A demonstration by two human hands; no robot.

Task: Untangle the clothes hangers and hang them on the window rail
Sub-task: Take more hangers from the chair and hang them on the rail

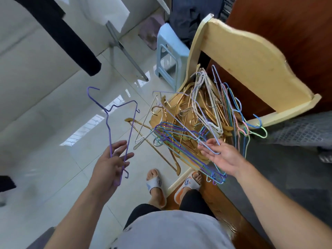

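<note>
My left hand (112,165) holds a single purple wire hanger (107,121) by its bottom bar, its hook pointing up and away over the floor. My right hand (221,155), palm up with fingers spread, touches a lilac hanger (179,119) that lies across the fingertips and reaches back into the pile. The tangled pile of hangers (194,119) lies on the end of the bed: gold, white, blue, green and pink ones, several hooked together. A bundle of coloured wire hangers (188,159) hangs under my right hand. No window rail is in sight.
A cream wooden footboard (251,63) stands behind the pile. A light blue plastic stool (170,56) is on the glossy tile floor beyond it. A dark garment (59,35) hangs at upper left. My feet in slippers (156,184) stand beside the bed's wooden edge.
</note>
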